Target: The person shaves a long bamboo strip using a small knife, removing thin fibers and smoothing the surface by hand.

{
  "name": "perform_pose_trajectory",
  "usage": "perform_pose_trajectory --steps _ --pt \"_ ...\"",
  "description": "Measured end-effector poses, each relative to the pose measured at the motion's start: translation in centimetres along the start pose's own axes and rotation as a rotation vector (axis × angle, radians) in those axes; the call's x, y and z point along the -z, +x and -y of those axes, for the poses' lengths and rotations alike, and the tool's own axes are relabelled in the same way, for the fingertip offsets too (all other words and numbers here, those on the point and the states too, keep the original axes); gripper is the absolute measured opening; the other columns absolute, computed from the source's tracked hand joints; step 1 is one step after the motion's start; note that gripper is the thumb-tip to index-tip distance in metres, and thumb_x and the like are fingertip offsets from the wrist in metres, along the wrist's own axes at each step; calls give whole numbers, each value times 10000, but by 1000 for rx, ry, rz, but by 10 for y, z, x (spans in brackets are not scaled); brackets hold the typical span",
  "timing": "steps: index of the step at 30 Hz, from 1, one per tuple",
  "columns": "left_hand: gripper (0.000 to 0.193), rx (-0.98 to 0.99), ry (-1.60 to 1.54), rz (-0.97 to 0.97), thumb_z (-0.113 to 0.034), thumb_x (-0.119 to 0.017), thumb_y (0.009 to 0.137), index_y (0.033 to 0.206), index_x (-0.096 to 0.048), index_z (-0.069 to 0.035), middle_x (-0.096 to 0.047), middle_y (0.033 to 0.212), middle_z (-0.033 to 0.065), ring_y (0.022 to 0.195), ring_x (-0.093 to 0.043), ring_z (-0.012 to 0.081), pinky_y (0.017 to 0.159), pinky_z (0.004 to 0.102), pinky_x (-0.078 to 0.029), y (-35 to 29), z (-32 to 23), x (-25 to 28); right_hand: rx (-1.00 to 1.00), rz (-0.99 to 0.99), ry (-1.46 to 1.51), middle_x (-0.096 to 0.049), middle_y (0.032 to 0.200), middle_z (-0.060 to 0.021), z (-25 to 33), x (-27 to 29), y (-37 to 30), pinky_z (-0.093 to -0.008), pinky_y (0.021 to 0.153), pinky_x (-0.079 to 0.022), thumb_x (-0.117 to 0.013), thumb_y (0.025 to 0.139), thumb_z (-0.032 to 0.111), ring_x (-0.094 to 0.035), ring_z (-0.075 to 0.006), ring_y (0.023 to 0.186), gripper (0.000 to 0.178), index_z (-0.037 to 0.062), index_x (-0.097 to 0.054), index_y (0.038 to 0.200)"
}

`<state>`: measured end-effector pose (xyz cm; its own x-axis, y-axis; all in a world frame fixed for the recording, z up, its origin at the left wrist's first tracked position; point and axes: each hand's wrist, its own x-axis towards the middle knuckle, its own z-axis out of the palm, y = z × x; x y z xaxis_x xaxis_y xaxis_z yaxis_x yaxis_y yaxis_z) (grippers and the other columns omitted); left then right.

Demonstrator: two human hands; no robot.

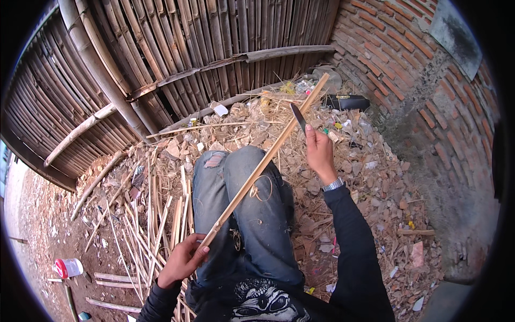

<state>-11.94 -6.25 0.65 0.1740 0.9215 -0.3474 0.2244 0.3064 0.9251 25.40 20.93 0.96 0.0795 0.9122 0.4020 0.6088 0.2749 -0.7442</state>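
A long, pale split bamboo strip (263, 163) runs slantwise across my jeans-clad thighs, from lower left to upper right. My left hand (185, 258) grips its near end beside my left thigh. In my right hand (319, 153) is a knife (298, 118) with a dark blade; the handle is hidden in my closed fingers. The blade points up and lies against or just over the far part of the strip; I cannot tell if it touches. A thin curled shaving (261, 189) hangs by the strip over my right knee.
Several split bamboo strips (153, 236) lie in a heap left of my legs. A white tub with a red lid (68, 267) sits farther left. Rubble and shavings (359, 182) cover the ground. A bamboo fence (214, 37) stands ahead, a brick wall (397, 43) at right.
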Motion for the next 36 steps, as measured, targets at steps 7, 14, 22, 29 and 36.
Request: perform_pose_trajectory --steps 7,14,22,29,36 --pt "244 -127 286 -249 -184 -625 1062 1049 -729 36 -580 622 59 573 -546 106 561 302 -448 -19 25 1 59 -32 -33 -513 582 -210 1 -23 15 -463 531 -390 -481 1111 368 -540 -384 527 523 -16 -599 777" --pt "253 -122 144 -249 -190 -613 1076 1104 -726 34 -564 647 -6 580 -476 58 536 268 -398 20 9 -35 87 155 85 -516 618 -246 36 -43 -57 -470 545 -394 -478 1112 331 -547 -442 580 481 -23 -592 807" --pt "299 -74 -103 -151 -214 -568 1105 1166 -712 41 -492 665 -67 588 -394 19 520 233 -331 46 -11 -45 108 366 151 -515 602 -235 51 -31 -90 -468 531 -381 -488 1110 356 -530 -408 538 521 -22 -577 764" --pt "314 -39 -259 6 -258 -525 1122 1131 -722 -14 -503 614 -53 511 -427 24 459 238 -299 72 -26 -56 2 602 282 -445 565 -45 33 -16 -99 -342 517 -356 -504 1115 381 -430 -124 534 523 3 -586 761" --pt "305 -86 -187 -61 -246 -552 1111 1158 -722 3 -537 636 -52 511 -428 49 478 249 -326 67 -13 -62 -196 518 530 -512 615 38 52 3 -78 -316 529 -372 -632 1037 466 -462 -101 544 509 6 -674 823"
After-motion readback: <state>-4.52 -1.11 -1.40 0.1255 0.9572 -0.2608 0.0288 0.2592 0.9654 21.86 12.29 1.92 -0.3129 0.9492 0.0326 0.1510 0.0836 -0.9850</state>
